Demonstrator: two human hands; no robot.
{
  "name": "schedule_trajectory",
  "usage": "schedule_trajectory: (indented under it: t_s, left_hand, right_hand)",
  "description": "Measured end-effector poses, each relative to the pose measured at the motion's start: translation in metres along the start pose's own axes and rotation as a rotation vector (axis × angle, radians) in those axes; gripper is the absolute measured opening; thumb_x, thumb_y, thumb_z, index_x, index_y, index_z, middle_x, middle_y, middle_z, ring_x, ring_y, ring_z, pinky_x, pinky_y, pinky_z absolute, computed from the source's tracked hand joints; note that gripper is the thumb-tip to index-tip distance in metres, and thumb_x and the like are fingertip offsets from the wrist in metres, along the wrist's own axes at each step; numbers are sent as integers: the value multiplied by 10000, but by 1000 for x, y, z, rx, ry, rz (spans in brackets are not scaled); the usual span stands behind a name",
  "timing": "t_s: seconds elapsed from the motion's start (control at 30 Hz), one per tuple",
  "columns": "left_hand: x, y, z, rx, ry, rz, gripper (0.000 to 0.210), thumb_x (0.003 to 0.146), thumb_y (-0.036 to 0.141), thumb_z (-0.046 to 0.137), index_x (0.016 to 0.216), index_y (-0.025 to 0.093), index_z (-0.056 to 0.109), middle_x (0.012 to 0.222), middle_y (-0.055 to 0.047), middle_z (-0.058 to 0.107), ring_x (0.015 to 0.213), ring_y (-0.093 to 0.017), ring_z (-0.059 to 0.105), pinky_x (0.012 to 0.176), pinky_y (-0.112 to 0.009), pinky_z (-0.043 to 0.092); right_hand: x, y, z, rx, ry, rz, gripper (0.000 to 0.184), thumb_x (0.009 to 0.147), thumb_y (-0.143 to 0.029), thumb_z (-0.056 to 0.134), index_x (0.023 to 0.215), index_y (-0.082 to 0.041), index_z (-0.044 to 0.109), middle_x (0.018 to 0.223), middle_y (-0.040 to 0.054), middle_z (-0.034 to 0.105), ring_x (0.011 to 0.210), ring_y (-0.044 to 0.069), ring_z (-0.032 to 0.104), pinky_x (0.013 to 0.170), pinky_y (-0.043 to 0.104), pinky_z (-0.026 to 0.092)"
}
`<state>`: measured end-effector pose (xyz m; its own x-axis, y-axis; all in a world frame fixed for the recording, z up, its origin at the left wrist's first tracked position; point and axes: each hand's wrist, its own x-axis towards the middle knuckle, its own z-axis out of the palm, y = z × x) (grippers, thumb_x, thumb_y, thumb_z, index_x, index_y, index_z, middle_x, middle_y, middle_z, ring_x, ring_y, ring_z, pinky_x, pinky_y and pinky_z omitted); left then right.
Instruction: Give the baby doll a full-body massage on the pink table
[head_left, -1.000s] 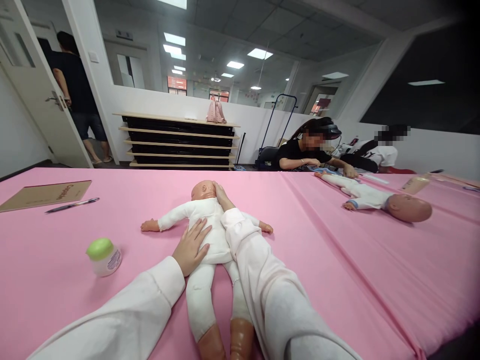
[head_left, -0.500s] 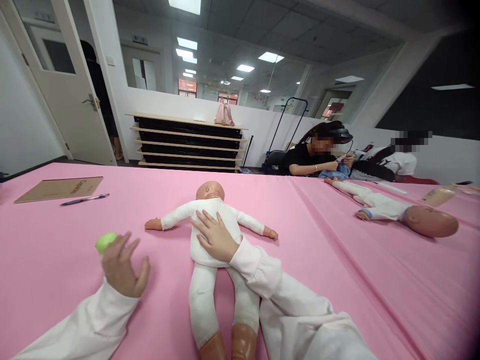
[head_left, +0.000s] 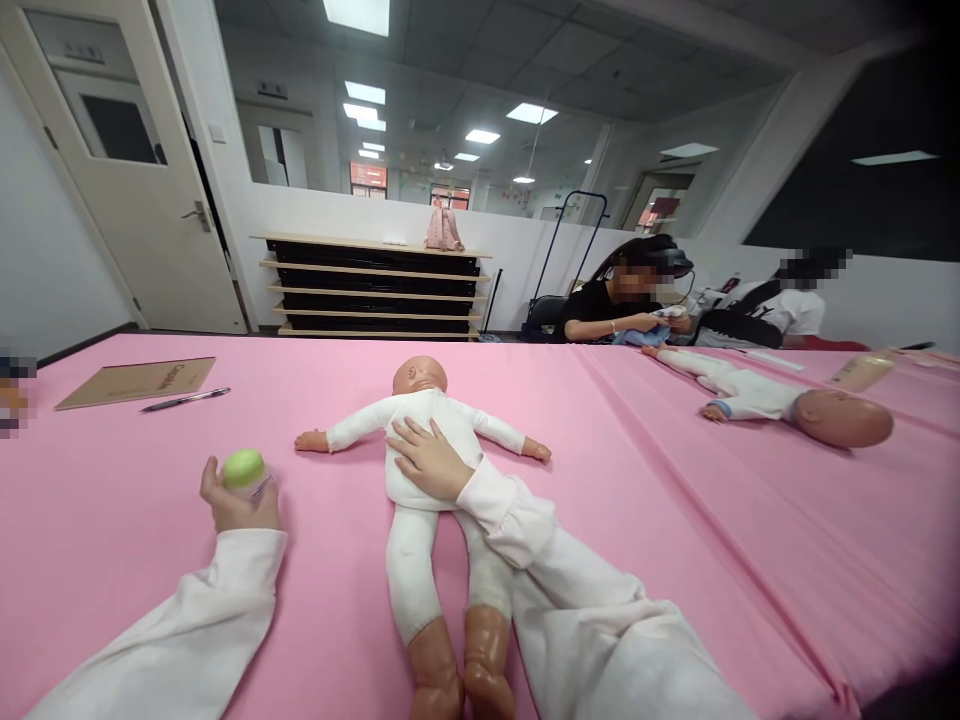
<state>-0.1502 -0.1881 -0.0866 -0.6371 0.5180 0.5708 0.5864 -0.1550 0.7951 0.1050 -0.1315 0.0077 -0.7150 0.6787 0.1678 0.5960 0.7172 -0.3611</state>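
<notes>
On the pink cloth lies a baby doll (head_left: pixel 409 485) in a white suit, arms spread wide and its feet toward me. My right hand (head_left: pixel 433 460) rests flat on the doll's torso with fingers spread. To the left of the doll, my left hand (head_left: pixel 241 508) has its thumb and fingers curled around a small clear bottle with a green cap (head_left: pixel 244 468). The bottle's lower part is hidden by the hand.
A brown notebook (head_left: pixel 139 383) and a pen (head_left: pixel 185 400) lie at the back left. A second doll (head_left: pixel 765 392) lies at the right, near a pale bottle (head_left: pixel 862 370). Two people (head_left: pixel 630 300) sit beyond the table. Stacked boards (head_left: pixel 375 290) stand by the wall.
My left hand has gone from reaching over the green-capped bottle to gripping it. My right hand stays on the doll. The door at the left has swung nearly closed, hiding the person behind it.
</notes>
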Motion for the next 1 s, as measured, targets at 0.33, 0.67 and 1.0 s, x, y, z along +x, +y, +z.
schedule_trajectory:
  t_s: [0.33,0.67,1.0]
  left_hand:
    - [-36,72,11,151,-19,1097,466,742,171,584,1166,326,469,1111,-73,559,981,-239,550,751,-339,439]
    - [-56,88,6,247,11,1187,472,763,114,564,1089,454,543,1026,19,648,937,-198,563,765,-298,319]
    - [-25,35,22,314,-29,170,581,691,400,591,1222,215,448,1046,-110,608,845,-292,567,716,-429,423]
  right_hand:
    - [-23,-56,32,1949,-315,405,788,801,-697,141,1235,-92,398,1211,174,485,1062,202,527,998,381,292]
    - [-15,-45,42,2088,-453,498,680,877,-574,98,1074,-65,503,995,124,588,944,171,569,918,317,351]
    - [-21,-40,36,1979,-496,410,424,809,-315,488,1142,-55,455,1226,198,475,1099,209,522,1019,359,253]
